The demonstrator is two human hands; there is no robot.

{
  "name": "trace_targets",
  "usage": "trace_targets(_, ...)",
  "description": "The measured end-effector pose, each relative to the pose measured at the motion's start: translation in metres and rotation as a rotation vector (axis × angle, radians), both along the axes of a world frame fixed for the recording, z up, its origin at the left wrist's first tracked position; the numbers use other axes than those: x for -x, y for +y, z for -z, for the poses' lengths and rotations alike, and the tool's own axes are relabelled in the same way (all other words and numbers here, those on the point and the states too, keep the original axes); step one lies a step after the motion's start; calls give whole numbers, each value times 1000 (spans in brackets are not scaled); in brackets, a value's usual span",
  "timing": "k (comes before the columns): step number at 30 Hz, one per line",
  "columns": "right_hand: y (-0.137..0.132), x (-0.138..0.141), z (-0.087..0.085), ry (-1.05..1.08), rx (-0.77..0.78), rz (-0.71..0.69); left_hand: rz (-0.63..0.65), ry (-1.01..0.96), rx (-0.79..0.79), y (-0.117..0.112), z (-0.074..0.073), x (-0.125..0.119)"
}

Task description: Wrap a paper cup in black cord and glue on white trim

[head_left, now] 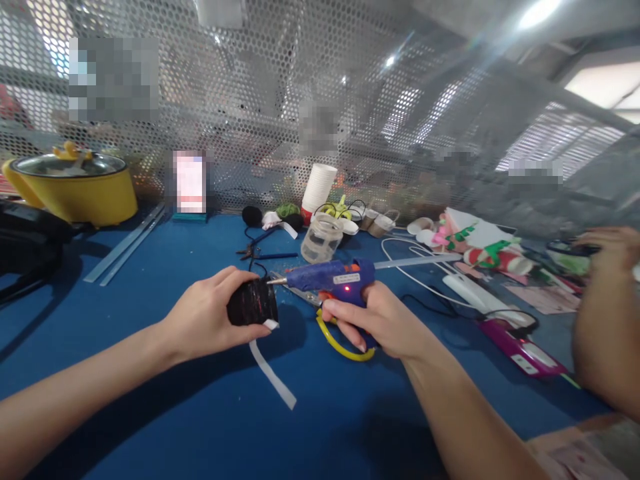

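My left hand point(207, 320) is closed round a small black cylinder point(253, 301) and pins a white paper strip point(273, 373) against its underside; the strip hangs down toward the blue table point(150, 280). My right hand point(380, 323) grips the handle of a blue hot glue gun point(333, 275) with a red light lit on its side. The gun's metal nozzle touches the right face of the black cylinder. A clear glue stick pokes out of the gun's back. Yellow-handled scissors point(343, 343) lie under my right hand.
A yellow cooking pot point(75, 187) stands at the back left before a perforated metal screen. Behind the gun are a clear plastic cup point(321, 239), stacked white cups point(319, 187), pliers and craft scraps. Another person's arm point(605, 327) is at the right, near a purple device point(520, 347).
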State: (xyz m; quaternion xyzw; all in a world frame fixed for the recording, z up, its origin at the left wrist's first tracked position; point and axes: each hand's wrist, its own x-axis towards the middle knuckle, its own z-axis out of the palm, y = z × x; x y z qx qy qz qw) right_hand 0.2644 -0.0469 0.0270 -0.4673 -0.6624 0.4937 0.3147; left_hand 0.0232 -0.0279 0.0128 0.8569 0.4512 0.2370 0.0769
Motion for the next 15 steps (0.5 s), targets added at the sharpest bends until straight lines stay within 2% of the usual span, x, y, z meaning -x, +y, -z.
trace_targets(10, 3, 1, -1, 68, -20, 40, 9, 102, -101, 0, 1, 2)
trace_targets(13, 8, 1, -2, 170, -17, 124, -8, 53, -71, 3, 2, 3)
trace_targets(15, 18, -1, -5, 245, -27, 243, -34, 3, -42, 5, 3, 3)
